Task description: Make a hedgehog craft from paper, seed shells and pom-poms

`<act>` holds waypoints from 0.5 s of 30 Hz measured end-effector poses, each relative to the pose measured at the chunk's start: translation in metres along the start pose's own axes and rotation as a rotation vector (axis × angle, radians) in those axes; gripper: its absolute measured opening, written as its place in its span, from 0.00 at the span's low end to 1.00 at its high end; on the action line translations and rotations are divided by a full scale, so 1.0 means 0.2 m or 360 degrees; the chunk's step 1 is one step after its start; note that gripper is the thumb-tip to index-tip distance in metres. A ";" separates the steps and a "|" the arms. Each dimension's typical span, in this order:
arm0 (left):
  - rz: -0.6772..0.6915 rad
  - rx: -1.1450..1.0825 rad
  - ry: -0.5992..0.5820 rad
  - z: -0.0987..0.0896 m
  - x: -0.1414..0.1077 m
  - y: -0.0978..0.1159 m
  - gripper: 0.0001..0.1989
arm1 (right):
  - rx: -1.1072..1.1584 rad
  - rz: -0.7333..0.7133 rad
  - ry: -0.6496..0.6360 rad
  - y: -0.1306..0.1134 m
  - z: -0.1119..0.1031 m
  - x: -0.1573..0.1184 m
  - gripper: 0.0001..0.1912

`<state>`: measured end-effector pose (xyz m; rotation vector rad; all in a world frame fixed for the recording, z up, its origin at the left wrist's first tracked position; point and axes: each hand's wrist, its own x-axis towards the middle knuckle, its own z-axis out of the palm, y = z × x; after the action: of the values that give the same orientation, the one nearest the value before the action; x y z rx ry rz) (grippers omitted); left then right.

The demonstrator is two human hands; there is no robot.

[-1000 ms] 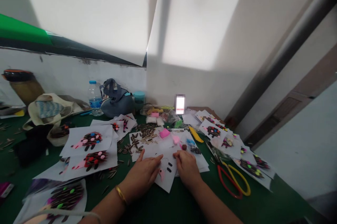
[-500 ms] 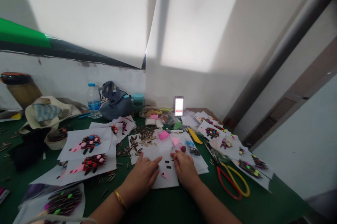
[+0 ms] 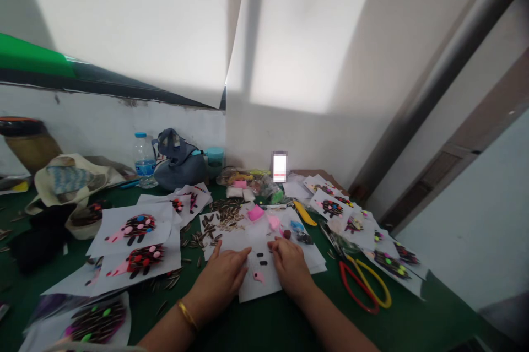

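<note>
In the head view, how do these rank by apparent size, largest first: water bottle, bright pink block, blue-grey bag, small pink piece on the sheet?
1. Blue-grey bag
2. Water bottle
3. Bright pink block
4. Small pink piece, though it lies nearer the camera
</note>
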<state>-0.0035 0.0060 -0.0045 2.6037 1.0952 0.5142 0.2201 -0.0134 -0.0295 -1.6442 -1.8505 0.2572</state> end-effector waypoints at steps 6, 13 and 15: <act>-0.0010 0.0002 -0.0020 0.00 0.00 0.00 0.21 | -0.0023 0.0026 0.0055 -0.01 -0.02 0.00 0.08; -0.0007 -0.0017 -0.0009 0.01 0.01 -0.01 0.21 | -0.0017 -0.0004 0.0090 -0.01 -0.01 0.00 0.08; 0.0001 -0.0026 -0.0010 0.00 0.01 -0.01 0.21 | -0.0008 0.0003 0.0090 -0.01 -0.01 0.00 0.08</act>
<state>-0.0034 0.0078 -0.0050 2.5899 1.0841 0.5125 0.2207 -0.0139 -0.0267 -1.6404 -1.8089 0.2049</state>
